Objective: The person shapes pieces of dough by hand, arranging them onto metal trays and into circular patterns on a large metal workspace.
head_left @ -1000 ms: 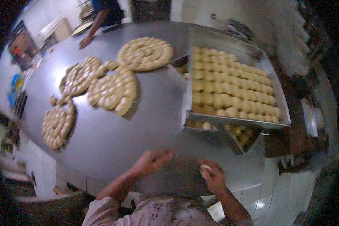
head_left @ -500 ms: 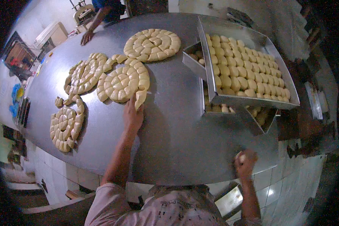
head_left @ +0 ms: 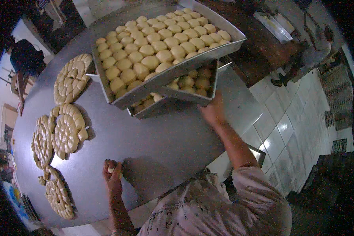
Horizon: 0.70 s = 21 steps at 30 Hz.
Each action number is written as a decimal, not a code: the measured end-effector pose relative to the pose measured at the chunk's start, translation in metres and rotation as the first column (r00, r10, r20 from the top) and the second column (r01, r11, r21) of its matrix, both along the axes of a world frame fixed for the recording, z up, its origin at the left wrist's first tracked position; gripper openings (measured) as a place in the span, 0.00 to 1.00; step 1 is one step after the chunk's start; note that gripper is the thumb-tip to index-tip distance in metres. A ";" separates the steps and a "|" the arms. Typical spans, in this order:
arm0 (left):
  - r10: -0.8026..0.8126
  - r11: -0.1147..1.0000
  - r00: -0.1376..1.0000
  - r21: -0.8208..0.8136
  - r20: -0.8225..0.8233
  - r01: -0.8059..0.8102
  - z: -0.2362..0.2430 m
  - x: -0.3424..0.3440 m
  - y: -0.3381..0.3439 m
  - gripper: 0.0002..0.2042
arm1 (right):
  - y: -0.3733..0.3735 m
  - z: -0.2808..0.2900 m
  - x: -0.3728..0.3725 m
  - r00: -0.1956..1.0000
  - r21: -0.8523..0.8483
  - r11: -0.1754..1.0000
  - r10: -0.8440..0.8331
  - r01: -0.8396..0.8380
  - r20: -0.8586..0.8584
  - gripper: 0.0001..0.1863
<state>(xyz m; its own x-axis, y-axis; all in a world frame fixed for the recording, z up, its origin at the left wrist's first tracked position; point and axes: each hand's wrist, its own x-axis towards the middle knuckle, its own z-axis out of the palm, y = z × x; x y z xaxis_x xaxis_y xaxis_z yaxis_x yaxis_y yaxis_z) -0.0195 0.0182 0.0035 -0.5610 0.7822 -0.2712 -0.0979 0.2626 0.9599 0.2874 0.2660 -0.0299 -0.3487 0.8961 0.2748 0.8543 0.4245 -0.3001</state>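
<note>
My left hand (head_left: 113, 175) is closed around a small piece of pale dough (head_left: 111, 170), just above the metal table (head_left: 145, 135). My right hand (head_left: 213, 112) reaches to the near corner of a lower metal tray (head_left: 185, 94), its fingers mostly hidden at that corner. Dough balls fill this tray, which sits askew beneath a large tray (head_left: 167, 69) packed with rows of round dough balls (head_left: 149, 62). Left of the trays lie coils of cut dough: one at the back (head_left: 71, 78), two side by side in the middle (head_left: 67, 133) (head_left: 42, 141), and one nearest (head_left: 59, 196).
Another person (head_left: 25, 59) stands at the table's far left, one hand on its edge. Past the table's right edge is a tiled floor (head_left: 279, 110). A brown surface (head_left: 259, 43) lies beyond, with a pale metal tray (head_left: 273, 25) at the back right.
My view has swung right. My left hand has come away from the middle dough coil with a piece in it. My right hand has moved from the table's near edge to the stacked trays.
</note>
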 end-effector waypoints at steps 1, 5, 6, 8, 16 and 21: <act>0.029 0.999 0.999 0.017 0.017 -0.029 0.000 0.002 0.004 0.11 | -0.007 0.000 -0.001 0.998 -0.032 0.998 0.047 -0.048 -0.028 0.12; -0.013 0.998 1.000 0.058 0.019 0.011 -0.001 0.010 0.029 0.10 | -0.018 -0.004 0.040 0.974 0.064 0.979 0.197 -0.191 -0.114 0.16; -0.061 0.997 0.998 0.045 0.003 0.061 0.003 0.016 0.037 0.09 | 0.006 -0.003 0.045 0.995 0.113 0.991 0.080 -0.074 -0.053 0.16; -0.142 0.990 0.990 -0.004 0.012 0.142 0.024 0.034 0.056 0.15 | 0.018 -0.002 0.047 1.000 0.144 0.989 0.020 -0.018 -0.013 0.17; 0.087 0.992 0.983 0.073 0.161 -0.100 0.010 0.020 0.050 0.05 | 0.030 0.090 0.106 0.841 -0.450 0.832 0.035 -0.324 -0.540 0.17; 0.346 0.925 0.915 0.091 0.207 -0.370 -0.004 0.031 0.030 0.08 | 0.123 0.207 -0.003 0.468 0.129 0.891 0.347 -0.436 -0.813 0.19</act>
<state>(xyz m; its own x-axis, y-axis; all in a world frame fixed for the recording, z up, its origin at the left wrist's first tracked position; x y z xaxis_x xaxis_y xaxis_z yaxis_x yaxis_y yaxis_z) 0.0118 0.0479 -0.0005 -0.7596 0.5723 -0.3091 -0.3400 0.0557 0.9388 0.2846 0.3891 0.1768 -0.3425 0.7579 0.5553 -0.0163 0.5861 -0.8100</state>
